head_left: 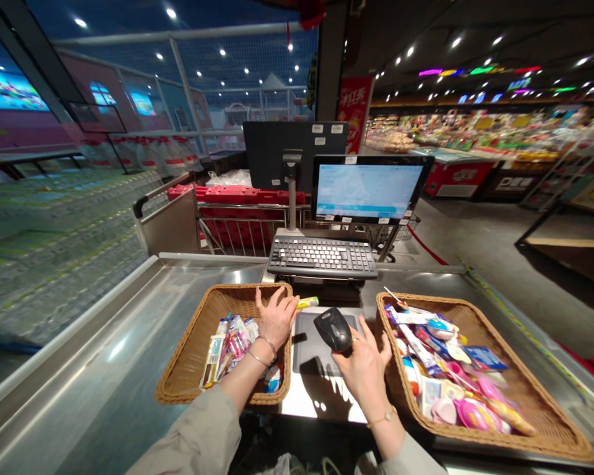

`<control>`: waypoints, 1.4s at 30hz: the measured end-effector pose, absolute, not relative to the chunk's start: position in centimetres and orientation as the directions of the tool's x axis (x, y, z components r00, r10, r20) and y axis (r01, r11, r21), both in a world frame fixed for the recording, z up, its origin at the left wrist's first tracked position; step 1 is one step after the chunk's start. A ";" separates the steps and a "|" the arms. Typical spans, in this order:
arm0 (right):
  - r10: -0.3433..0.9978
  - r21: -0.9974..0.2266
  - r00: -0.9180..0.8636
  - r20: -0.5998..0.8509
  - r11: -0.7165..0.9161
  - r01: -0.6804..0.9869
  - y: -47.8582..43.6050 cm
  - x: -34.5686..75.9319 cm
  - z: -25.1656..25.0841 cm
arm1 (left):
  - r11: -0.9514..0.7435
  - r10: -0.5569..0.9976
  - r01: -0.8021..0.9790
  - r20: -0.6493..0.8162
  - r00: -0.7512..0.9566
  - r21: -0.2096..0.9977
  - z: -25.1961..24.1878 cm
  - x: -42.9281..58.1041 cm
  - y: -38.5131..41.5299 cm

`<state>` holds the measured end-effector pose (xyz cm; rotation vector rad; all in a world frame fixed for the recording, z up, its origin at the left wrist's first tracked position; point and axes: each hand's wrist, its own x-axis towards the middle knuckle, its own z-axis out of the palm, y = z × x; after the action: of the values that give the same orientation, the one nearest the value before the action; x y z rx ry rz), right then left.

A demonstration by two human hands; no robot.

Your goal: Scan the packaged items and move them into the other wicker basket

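My left hand (276,321) reaches over the rim of the left wicker basket (188,343). Its thumb and fingertips pinch a small yellow-green stick-shaped packet (307,303), whose kind I cannot make out. Below that wrist, several small wrapped items (235,343) lie in the basket. My right hand (367,369) grips a black handheld barcode scanner (333,329), its other fingers spread. The scanner's head is close to the packet, above a grey pad (307,330) on the counter. Beside my right hand, the right wicker basket (539,402) holds a heap of colourful wrapped sweets and small toys (450,369).
A keyboard (321,256) stands behind the baskets, with a lit monitor (369,191) and a second dark screen (277,152) above it. The metal counter (109,349) has a raised edge. Beyond are a shopping cart (242,224) and stacked bottle packs (69,244).
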<state>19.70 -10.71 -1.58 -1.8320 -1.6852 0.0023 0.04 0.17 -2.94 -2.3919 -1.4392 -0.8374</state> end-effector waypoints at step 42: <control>0.768 -0.451 0.455 0.451 -0.244 0.859 -14.6 26.5 -1.2 | -0.693 0.540 0.720 0.679 0.498 0.023 -0.4 9.4 0.5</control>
<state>26.54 -14.59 -1.17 -2.0533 -1.3521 -0.1788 9.39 0.45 -0.41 -2.4806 -1.0684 -0.9864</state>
